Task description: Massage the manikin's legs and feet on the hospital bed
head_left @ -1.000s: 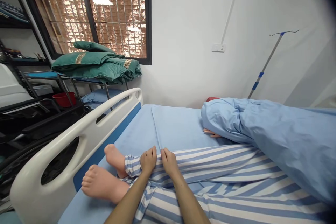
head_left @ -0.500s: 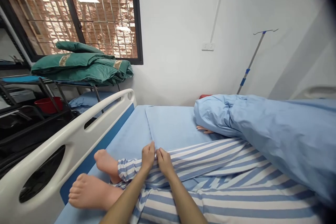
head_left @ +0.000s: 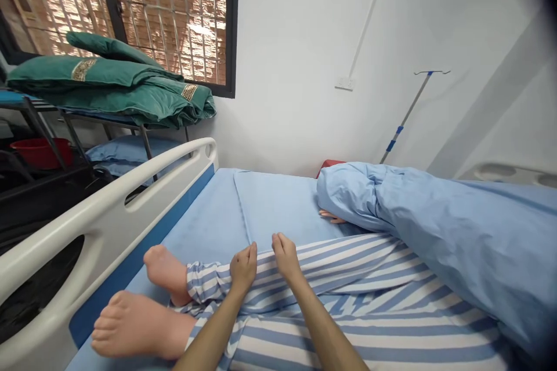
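My left hand (head_left: 243, 266) is closed in a fist over the striped trousers (head_left: 357, 261) of a figure lying on the bed, near the far leg's shin. At about the same height, my right hand (head_left: 285, 255) is closed too, a short gap to the right. Whatever the fingers of either hand may hold is hidden. Just beyond the fists lies the light blue bed sheet (head_left: 278, 203), with a long crease running toward my left hand. Two smooth, doll-like bare feet (head_left: 139, 324) stick out of the trouser legs at the left.
A white footboard (head_left: 104, 208) borders the bed on the left. A blue quilt (head_left: 439, 220) covers the figure's upper part, with fingers (head_left: 333, 217) showing under its edge. Folded green bedding (head_left: 113, 87) lies on a rack by the window. An IV pole (head_left: 407, 116) stands beyond the bed.
My hands were side by side, almost touching; now they are apart, the right one farther right and slightly up. The view has shifted a little. Both fists stay closed.
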Tool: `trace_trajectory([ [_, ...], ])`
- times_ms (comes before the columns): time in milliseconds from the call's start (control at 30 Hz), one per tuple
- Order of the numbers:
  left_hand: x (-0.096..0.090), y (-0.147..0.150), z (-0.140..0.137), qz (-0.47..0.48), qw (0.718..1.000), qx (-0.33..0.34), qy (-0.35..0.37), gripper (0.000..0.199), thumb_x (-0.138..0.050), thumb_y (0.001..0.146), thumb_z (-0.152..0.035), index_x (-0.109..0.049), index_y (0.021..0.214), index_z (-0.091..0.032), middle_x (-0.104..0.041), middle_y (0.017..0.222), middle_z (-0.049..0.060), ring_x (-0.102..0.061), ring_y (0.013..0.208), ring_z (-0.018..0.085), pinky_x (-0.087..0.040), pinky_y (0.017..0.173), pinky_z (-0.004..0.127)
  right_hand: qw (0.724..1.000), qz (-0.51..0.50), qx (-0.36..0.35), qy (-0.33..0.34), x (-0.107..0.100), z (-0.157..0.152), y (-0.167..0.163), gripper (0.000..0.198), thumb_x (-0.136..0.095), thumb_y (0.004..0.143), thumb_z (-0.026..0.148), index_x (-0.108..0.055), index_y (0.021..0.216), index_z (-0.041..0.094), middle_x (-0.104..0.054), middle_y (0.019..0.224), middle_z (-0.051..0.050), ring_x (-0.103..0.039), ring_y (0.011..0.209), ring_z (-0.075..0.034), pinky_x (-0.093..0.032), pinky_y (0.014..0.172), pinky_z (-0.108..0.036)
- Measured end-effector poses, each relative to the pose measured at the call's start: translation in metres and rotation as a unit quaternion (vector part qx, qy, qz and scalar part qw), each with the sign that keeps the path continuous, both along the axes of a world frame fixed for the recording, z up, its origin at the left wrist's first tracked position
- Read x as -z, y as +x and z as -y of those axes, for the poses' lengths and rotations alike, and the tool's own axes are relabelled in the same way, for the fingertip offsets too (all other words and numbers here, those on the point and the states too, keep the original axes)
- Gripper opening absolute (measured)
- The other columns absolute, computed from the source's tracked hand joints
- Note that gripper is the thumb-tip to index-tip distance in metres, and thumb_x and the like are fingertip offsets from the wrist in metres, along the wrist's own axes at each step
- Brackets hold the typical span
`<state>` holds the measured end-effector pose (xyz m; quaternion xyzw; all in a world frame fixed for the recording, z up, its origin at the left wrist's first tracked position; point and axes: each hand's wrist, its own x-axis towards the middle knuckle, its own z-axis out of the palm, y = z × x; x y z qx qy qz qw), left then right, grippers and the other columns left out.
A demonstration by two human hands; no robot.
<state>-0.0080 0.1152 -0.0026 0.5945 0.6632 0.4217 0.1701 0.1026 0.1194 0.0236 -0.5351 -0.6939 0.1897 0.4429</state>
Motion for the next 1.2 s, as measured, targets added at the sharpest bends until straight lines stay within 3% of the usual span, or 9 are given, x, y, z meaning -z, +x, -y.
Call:
trace_trajectory([
  [167, -0.002, -0.001, 0.002, 0.071, 0.997, 0.035, 0.024, 0.041, -0.027, 0.077, -0.041, -0.044, 0.049, -0.017, -0.046, 0.047, -0.001, -0.038, 0.049, 0.009, -0.026, 0.052, 0.021, 0.988, 0.143, 0.006, 0.066, 0.022, 0.004, -0.015, 0.029, -0.027, 0.083, 0.023, -0.041, 0.059, 0.017, -0.043, 0.056, 0.0, -0.038, 0.058, -0.012, -0.024, 0.056, -0.023],
  [233, -0.002, 0.001, 0.003, 0.125, 0.99, 0.054, 0.036, 0.04, -0.029, 0.076, -0.042, -0.041, 0.047, -0.017, -0.041, 0.045, -0.002, -0.035, 0.048, 0.008, -0.026, 0.05, 0.021, 0.985, 0.156, 0.0, 0.071, 0.025, 0.007, -0.02, 0.029, -0.026, 0.083, 0.022, -0.042, 0.059, 0.017, -0.044, 0.056, -0.001, -0.038, 0.059, -0.012, -0.024, 0.057, -0.024],
  [400, -0.005, 0.014, -0.005, 0.238, 0.968, 0.071, 0.027, 0.038, -0.035, 0.073, -0.045, -0.035, 0.047, -0.017, -0.034, 0.044, -0.004, -0.032, 0.047, 0.007, -0.027, 0.048, 0.02, 0.999, 0.035, -0.022, 0.014, 0.02, 0.006, -0.013, 0.031, -0.025, 0.083, 0.026, -0.04, 0.058, 0.018, -0.041, 0.052, 0.003, -0.036, 0.05, -0.009, -0.023, 0.05, -0.021],
  [567, -0.012, 0.024, -0.023, 0.321, 0.94, 0.104, -0.057, 0.039, -0.034, 0.071, -0.048, -0.027, 0.046, -0.018, -0.026, 0.039, -0.006, -0.026, 0.04, 0.006, -0.025, 0.043, 0.02, 0.994, -0.101, -0.039, -0.015, 0.019, 0.004, -0.005, 0.031, -0.026, 0.082, 0.031, -0.037, 0.056, 0.017, -0.037, 0.051, 0.005, -0.034, 0.049, -0.008, -0.025, 0.047, -0.02],
  [633, -0.013, 0.027, -0.025, 0.302, 0.945, 0.11, -0.055, 0.039, -0.032, 0.072, -0.047, -0.029, 0.046, -0.018, -0.029, 0.039, -0.006, -0.028, 0.041, 0.007, -0.026, 0.045, 0.021, 0.991, -0.13, -0.04, -0.022, 0.021, 0.004, -0.004, 0.031, -0.027, 0.081, 0.032, -0.037, 0.056, 0.017, -0.037, 0.051, 0.005, -0.034, 0.05, -0.008, -0.026, 0.048, -0.019],
  [733, -0.012, 0.031, -0.023, 0.194, 0.978, 0.075, -0.007, 0.038, -0.03, 0.074, -0.045, -0.039, 0.05, -0.017, -0.044, 0.049, -0.002, -0.037, 0.049, 0.009, -0.029, 0.051, 0.022, 0.985, -0.166, -0.035, -0.027, 0.024, 0.001, -0.004, 0.03, -0.029, 0.081, 0.034, -0.036, 0.056, 0.018, -0.037, 0.052, 0.004, -0.034, 0.052, -0.008, -0.028, 0.05, -0.02],
  [833, -0.01, 0.035, -0.019, 0.123, 0.991, 0.048, -0.003, 0.042, -0.026, 0.075, -0.046, -0.047, 0.054, -0.017, -0.053, 0.058, 0.003, -0.043, 0.054, 0.012, -0.03, 0.055, 0.023, 0.977, -0.203, -0.04, -0.044, 0.024, -0.002, -0.003, 0.031, -0.028, 0.08, 0.035, -0.035, 0.056, 0.018, -0.037, 0.053, 0.004, -0.034, 0.052, -0.009, -0.03, 0.05, -0.02],
  [1067, -0.01, 0.037, -0.018, 0.087, 0.996, 0.028, -0.025, 0.048, -0.021, 0.076, -0.048, -0.046, 0.049, -0.017, -0.049, 0.049, 0.001, -0.04, 0.048, 0.011, -0.026, 0.049, 0.023, 0.992, -0.115, -0.049, -0.021, -0.008, -0.01, 0.028, 0.033, -0.029, 0.08, 0.034, -0.037, 0.053, 0.017, -0.037, 0.049, 0.004, -0.036, 0.049, -0.008, -0.028, 0.051, -0.02],
  [1200, -0.007, 0.036, -0.018, 0.105, 0.994, 0.025, -0.028, 0.048, -0.02, 0.076, -0.049, -0.041, 0.045, -0.018, -0.046, 0.045, 0.0, -0.039, 0.046, 0.011, -0.026, 0.048, 0.022, 0.996, -0.083, -0.004, -0.027, -0.002, -0.009, 0.035, 0.035, -0.026, 0.082, 0.033, -0.037, 0.053, 0.017, -0.037, 0.048, 0.004, -0.036, 0.049, -0.009, -0.026, 0.05, -0.02],
])
